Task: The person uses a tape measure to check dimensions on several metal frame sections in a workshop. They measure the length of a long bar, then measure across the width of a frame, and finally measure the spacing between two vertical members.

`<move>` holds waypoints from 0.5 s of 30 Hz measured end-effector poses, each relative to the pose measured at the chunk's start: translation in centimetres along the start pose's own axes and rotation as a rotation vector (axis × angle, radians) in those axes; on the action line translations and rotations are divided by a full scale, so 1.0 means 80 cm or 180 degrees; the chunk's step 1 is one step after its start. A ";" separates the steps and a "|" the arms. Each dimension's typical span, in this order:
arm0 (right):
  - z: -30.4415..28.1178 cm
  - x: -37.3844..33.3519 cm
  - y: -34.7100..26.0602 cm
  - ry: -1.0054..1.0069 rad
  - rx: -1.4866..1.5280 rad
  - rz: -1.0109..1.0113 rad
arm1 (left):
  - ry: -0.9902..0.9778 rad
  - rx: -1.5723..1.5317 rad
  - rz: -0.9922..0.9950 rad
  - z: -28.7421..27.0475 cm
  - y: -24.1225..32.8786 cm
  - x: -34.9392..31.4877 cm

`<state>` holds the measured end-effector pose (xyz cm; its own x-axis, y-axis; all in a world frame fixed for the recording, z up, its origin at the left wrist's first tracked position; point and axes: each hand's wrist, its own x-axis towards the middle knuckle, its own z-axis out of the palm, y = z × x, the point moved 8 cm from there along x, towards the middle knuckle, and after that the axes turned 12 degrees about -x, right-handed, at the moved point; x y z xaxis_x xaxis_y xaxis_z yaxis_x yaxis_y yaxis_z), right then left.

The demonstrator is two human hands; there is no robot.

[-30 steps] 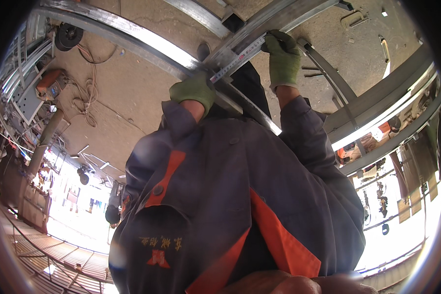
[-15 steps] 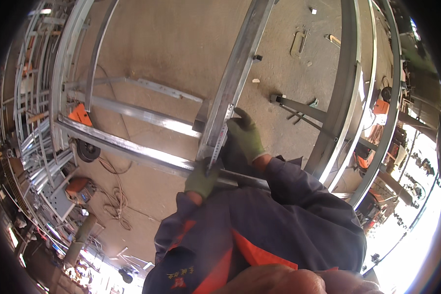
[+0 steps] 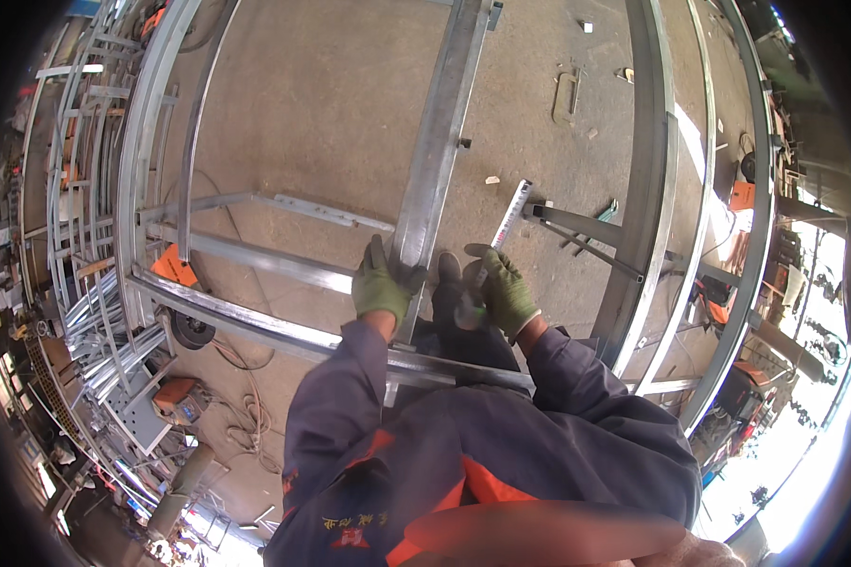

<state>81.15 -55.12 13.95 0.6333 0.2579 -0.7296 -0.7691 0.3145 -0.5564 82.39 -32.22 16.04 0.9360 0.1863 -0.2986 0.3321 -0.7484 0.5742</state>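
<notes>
My left hand (image 3: 384, 288), in a green work glove, lies against the near end of the middle steel beam (image 3: 429, 161). Its fingers are stretched out along the beam's left side, and the thumb reaches across toward the top. My right hand (image 3: 510, 298), gloved too, is closed around a tape measure (image 3: 513, 215) to the right of that beam. A short length of pale blade sticks out away from me, slanting up and right. The glove covers most of the case. Across my front runs a metal crossbar (image 3: 255, 315) of the frame.
Steel rails (image 3: 647, 180) stand on the right, joined by a short cross-piece (image 3: 581, 227). A C-clamp (image 3: 565, 97) and pliers (image 3: 607, 213) lie on the floor. To the left are an orange machine (image 3: 175, 266), coiled cable (image 3: 250, 425) and stacked metal tubes (image 3: 128, 345).
The tape measure has come off the beam, moving right with my right hand. My left hand has shifted forward, away from the blade, onto the beam's left side. The view has shifted slightly.
</notes>
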 end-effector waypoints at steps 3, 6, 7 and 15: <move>-0.025 0.009 0.001 0.0158 -0.0349 -0.0032 | -0.1008 0.0184 -0.0494 0.032 -0.028 0.032; -0.029 0.020 0.007 0.0149 -0.0291 0.0076 | -0.1060 0.0497 -0.0655 0.039 -0.038 0.038; -0.026 0.029 0.007 0.0118 -0.0197 0.0098 | -0.0904 0.0588 -0.0650 0.036 -0.038 0.039; -0.001 0.083 -0.029 0.0117 -0.0625 0.0221 | -0.0267 -0.0102 -0.0966 -0.002 -0.016 0.021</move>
<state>87.14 -54.23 10.34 0.5775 0.2382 -0.7809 -0.8150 0.1123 -0.5685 83.54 -30.85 14.93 0.7811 0.3440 -0.5211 0.5997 -0.6458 0.4726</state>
